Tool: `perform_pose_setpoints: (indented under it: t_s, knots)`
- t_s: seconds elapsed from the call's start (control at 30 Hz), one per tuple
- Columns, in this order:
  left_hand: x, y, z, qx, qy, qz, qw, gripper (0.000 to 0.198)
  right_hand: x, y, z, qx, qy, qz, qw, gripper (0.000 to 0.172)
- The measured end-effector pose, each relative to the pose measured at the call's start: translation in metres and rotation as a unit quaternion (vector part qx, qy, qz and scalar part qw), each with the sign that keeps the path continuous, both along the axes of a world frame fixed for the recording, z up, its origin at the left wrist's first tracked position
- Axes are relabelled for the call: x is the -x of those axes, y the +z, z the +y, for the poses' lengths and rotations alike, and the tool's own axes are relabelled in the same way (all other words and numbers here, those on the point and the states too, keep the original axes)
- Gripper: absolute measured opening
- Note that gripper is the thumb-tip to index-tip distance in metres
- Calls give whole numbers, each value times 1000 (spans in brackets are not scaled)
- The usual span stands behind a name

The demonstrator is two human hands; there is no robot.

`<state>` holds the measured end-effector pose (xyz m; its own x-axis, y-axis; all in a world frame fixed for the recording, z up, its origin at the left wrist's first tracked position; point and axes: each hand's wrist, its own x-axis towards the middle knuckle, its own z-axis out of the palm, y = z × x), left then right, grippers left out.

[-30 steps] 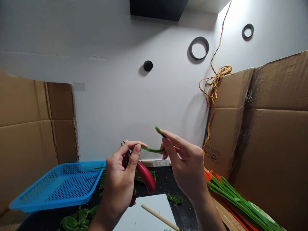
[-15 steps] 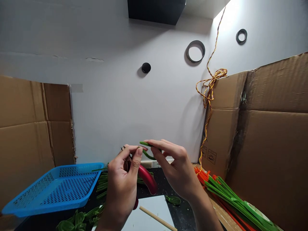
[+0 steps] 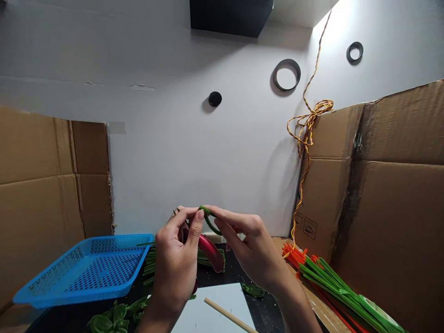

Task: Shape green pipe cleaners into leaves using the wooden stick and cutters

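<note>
A short green pipe cleaner is bent into a curve between my two hands. My left hand pinches one end of it with thumb and index finger. Also tucked in that hand are what look like scissors, with dark pointed tips and a shiny dark-red handle; the middle is hidden by my fingers. My right hand pinches the other part of the pipe cleaner, its fingertips touching those of my left. Below the hands, a wooden stick lies across a white sheet.
A blue perforated basket stands at left. Green leaf shapes lie in front of it, and another green leaf is right of the sheet. Green stems lie behind my hands. Red and green pipe cleaners lie beside the right cardboard wall.
My right hand has moved left against my left fingertips. The pipe cleaner's free end, which stuck out above, is now brought to the left fingertips. The view has shifted slightly.
</note>
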<state>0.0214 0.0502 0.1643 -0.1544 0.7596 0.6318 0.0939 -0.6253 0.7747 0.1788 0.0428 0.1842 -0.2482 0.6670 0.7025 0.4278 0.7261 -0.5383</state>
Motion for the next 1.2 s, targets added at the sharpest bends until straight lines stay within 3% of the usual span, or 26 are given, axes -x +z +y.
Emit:
perform_pose_setpoints:
  t_s: [0.27,0.6,0.73,1.2]
  knots:
    - [2,1,5,-16,22,27,999,32,2,2,0,-33,-23,-34,999,36]
    - [3,-1,8,19,-2,32,999,33,1,2,-1,-47,-76,-124,988,39]
    - [3,-4,9,2,29,35,999,28,3,4,-3,-53,-101,-153,982,44]
    - [2,-4,12,-34,64,1,997,29,9,-3,1,-84,-136,-143,977,42]
